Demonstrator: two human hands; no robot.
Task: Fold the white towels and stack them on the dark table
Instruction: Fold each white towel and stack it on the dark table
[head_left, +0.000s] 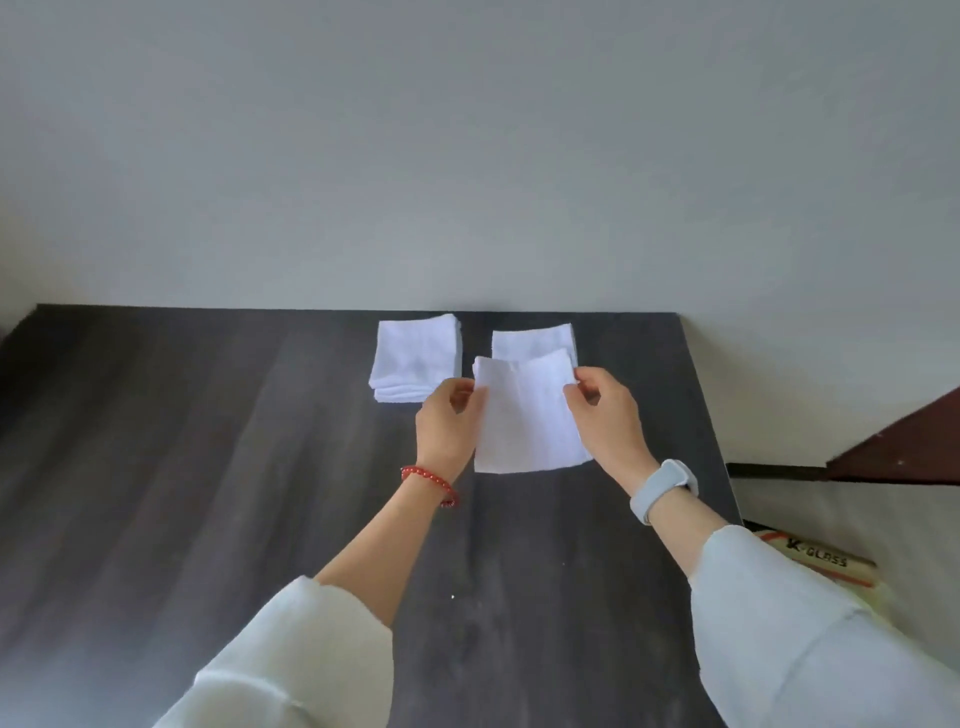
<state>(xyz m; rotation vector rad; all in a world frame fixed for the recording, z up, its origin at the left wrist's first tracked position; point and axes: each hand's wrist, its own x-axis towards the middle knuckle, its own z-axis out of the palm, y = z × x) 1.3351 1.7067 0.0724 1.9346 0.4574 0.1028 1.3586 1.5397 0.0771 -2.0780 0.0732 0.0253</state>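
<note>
**Inspector:** Report the hands, nearest items first.

**Operator:** At centre frame I see the left hand (449, 423), red bead bracelet (431, 483) on its wrist, pinching the left edge of a white towel (527, 415). The right hand (608, 415), with a pale watch (665, 488), pinches the right edge. Fingers on both are curled onto the cloth.

**Inspector:** Is the towel lying flat on the table?

**Operator:** I cannot tell. It is spread above the dark table (208, 441).

**Inspector:** Further back?

**Operator:** Partly behind it sits a second towel pile (532, 340). Left of that, apart, a folded stack (415, 358) near the table's far edge.
</note>
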